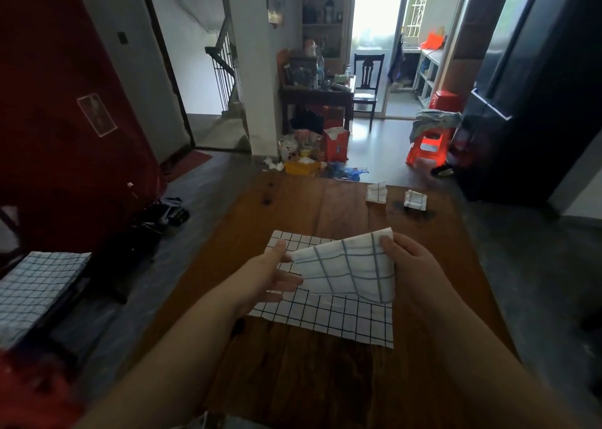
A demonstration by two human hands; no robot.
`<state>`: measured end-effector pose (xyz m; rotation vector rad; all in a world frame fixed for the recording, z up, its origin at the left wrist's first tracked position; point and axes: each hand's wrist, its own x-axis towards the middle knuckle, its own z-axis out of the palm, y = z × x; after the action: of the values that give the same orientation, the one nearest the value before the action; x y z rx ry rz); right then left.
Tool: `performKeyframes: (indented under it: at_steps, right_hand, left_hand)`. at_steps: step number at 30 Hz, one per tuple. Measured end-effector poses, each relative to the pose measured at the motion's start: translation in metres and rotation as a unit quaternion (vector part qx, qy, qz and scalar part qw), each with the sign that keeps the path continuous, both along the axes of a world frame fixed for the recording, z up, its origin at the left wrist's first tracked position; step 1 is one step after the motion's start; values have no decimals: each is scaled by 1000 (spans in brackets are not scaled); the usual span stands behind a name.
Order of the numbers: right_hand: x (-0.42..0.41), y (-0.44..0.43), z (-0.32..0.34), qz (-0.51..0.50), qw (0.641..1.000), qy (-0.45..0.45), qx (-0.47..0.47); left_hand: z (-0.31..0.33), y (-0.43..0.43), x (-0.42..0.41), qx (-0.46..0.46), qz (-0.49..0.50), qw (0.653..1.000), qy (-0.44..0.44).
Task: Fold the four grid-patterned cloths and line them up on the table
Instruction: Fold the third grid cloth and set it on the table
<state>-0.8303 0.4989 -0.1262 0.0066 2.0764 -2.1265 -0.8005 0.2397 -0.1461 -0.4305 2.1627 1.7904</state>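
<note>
Both hands are raised over the wooden surface (293,379) with a blue-lined cloth (345,272) stretched between them. The right hand (413,265) pinches this cloth at its upper right corner, with the thumb pressed on top and the fingers curled behind the fabric. The left hand (270,275) has its fingers stretched out straight and a little spread. Their tips touch the cloth's lower left edge, and the thumb stands up just beside the left corner. The cloth is lifted clear of the surface. It runs to a point towards the left hand, and its lower edge sags between the two hands.

Directly beneath the hands lies a black-lined cloth (325,321), spread flat and unfolded on the surface. Its far edge is partly covered by the held cloth. Its near right corner lies below the right wrist.

Beyond the right hand, well apart from it near the far edge of the surface, sits a small folded cloth (376,193). A second folded cloth (415,199) sits near it on the right, and the two do not touch.

Far to the left of the left hand, off the surface, lies a checked fabric (35,285) on something dark. Past the far edge, a red stool (426,148) stands on the floor with a grey garment draped over it.
</note>
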Motion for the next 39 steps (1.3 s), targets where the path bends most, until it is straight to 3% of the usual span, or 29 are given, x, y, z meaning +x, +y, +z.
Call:
performKeyframes:
  at_steps: [9, 12, 15, 22, 25, 27, 29, 34, 39]
  right_hand:
    - [-2, 13, -4, -6, 999, -26, -19]
    - [-2, 20, 0, -8, 999, -18, -29]
    - [-3, 27, 1, -7, 999, -22, -33]
    - [-4, 42, -9, -10, 999, -42, -13]
    - [-4, 46, -12, -11, 999, -45, -13]
    - [-5, 46, -12, -4, 999, -43, -12]
    - [-5, 46, -12, 18, 999, -33, -4]
    - [-5, 46, -15, 74, 995, -10, 59]
    - [-9, 50, -12, 100, 959, 83, 254]
  left_hand:
    - [-1, 16, -11, -7, -9, 990, 144]
    - [-3, 23, -16, -21, 11, 992, 125]
    - [-4, 31, -17, 50, -15, 996, 73]
    - [4, 46, -19, 90, -32, 989, 115]
    - [10, 51, -18, -13, -96, 982, 164]
    - [13, 57, -18, -143, -170, 954, 201]
    - [17, 65, -19, -216, -211, 931, 204]
    - [20, 84, -27, -279, -260, 898, 217]
    - [19, 96, -34, -311, -289, 875, 231]
